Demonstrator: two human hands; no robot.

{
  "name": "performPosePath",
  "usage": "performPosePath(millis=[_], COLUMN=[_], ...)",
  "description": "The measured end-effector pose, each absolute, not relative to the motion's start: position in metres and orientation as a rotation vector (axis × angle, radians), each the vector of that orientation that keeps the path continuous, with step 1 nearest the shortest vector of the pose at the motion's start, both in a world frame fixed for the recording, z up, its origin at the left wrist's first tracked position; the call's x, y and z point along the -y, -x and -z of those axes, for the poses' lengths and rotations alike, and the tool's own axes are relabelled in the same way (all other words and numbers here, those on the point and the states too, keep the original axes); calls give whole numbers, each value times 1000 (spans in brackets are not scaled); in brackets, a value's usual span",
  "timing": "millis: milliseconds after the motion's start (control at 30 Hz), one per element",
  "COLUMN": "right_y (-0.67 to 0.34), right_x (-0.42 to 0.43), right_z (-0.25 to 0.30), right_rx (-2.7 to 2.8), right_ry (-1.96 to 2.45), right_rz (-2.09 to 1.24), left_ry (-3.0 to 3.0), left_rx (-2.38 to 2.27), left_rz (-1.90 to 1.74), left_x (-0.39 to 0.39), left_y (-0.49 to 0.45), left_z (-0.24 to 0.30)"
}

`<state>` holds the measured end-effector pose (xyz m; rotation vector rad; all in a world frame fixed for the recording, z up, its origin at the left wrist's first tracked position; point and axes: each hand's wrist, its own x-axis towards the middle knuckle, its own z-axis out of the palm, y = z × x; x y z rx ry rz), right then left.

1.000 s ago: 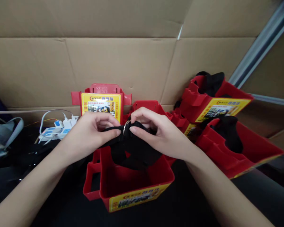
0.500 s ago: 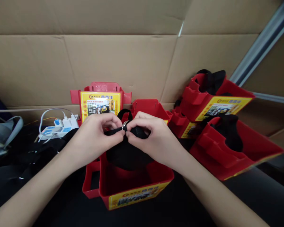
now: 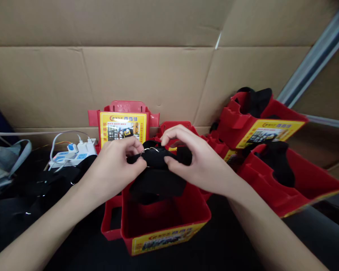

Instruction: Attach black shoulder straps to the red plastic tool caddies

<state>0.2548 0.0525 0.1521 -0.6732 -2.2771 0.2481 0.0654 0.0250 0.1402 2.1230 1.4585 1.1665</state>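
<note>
Between thumb and fingers, my left hand (image 3: 120,158) pinches the left side of a thin metal ring (image 3: 152,148). A black strap (image 3: 156,160) lies at the ring. To the right, my right hand (image 3: 190,156) has its thumb and index finger spread apart around the strap's right part, the fingertips off the ring. Below both hands is a red plastic tool box (image 3: 166,216) with a yellow printed label (image 3: 166,238) on its front. Black fabric (image 3: 158,184) hangs over its back rim, partly hidden by the hands.
A red box (image 3: 124,107) with a yellow label stands behind. More red boxes with black straps are at right, one upper (image 3: 240,120) and one lower (image 3: 313,169). A white power strip (image 3: 73,156) with plugs sits at left, near black straps (image 3: 42,184). Cardboard (image 3: 147,79) forms the back wall.
My right thumb and fingers have come off the ring and spread apart, moving slightly right. The ring now lies flatter and wider in view. My left hand keeps its pinch.
</note>
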Motion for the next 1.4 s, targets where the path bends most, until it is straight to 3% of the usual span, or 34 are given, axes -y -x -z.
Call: performPosePath(millis=[133,233,533,900,1067,1233,1400], right_y=[-247,-242,-242,-238,-240,-260,-280], right_x=[-33,-29,-32,-32,-34,-44,-71], right_z=[-149,-145,-145,-140,-140,-155,-159], right_rx=[2395,2391,2275,2243,2373,2505,2268], right_ry=[729,805,804,887,799,520,18], right_rz=[391,658,854,847,581,-153,-839], left_ry=[-2054,-2076,-2073,-2072,-2097,-2149,-2105], left_rx=[-1397,-1415,-1419,-1446,-1445,-1445,-1481], left_rz=[-1158,-1173,-1224,-1245,-1199,-1160,-1105], left_x=[-22,-22,-21,-24,-22,-19,-19], left_y=[-72,-74,-75,-73,-77,-76,-69], left_z=[-137,-135,-131,-132,-132,-135,-142])
